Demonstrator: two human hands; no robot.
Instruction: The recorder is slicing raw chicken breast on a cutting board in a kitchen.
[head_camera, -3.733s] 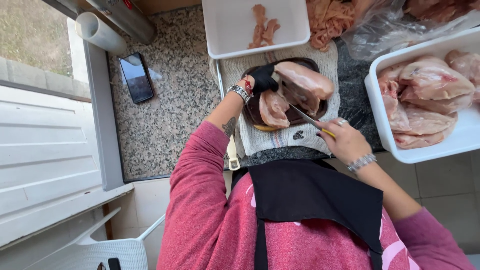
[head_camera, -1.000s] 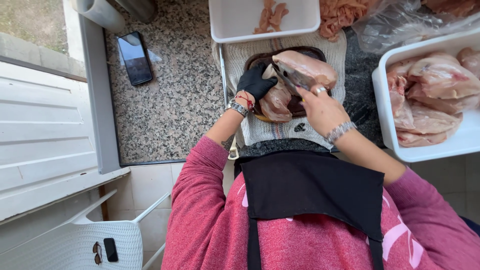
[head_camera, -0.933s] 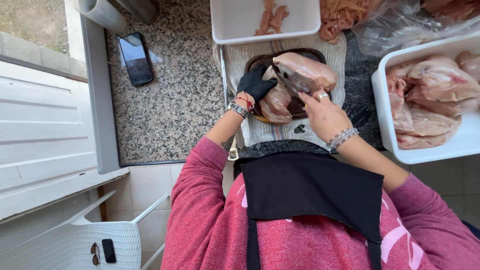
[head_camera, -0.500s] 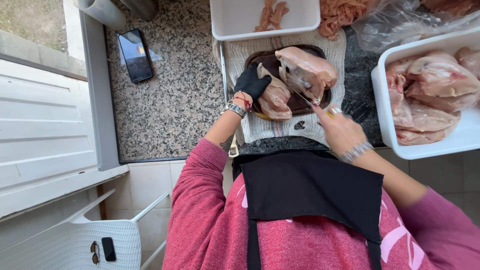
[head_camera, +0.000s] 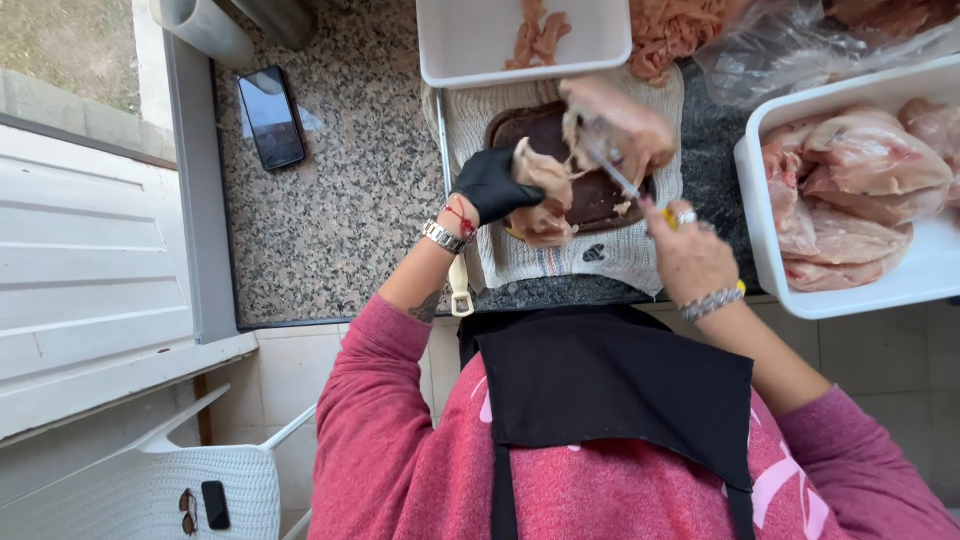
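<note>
My left hand (head_camera: 492, 186), in a black glove, grips a flap of raw chicken breast (head_camera: 545, 190) and pulls it to the left. My right hand (head_camera: 690, 255), bare with a ring and a bracelet, holds a knife (head_camera: 612, 172) whose blade points up into the larger part of the chicken (head_camera: 622, 120). The meat lies over a dark brown cutting board (head_camera: 545, 130), which rests on a pale knitted cloth (head_camera: 560, 255).
A white tray (head_camera: 460, 40) with a few meat strips stands behind the board. A white tub (head_camera: 775, 260) of whole chicken breasts is at the right. A pile of cut meat (head_camera: 675, 30), a plastic bag (head_camera: 800, 50) and a phone (head_camera: 272, 117) lie on the granite counter.
The left hand has drawn a flap of chicken away to the left. The right hand with the knife has moved down and right, with the blade in the opened cut.
</note>
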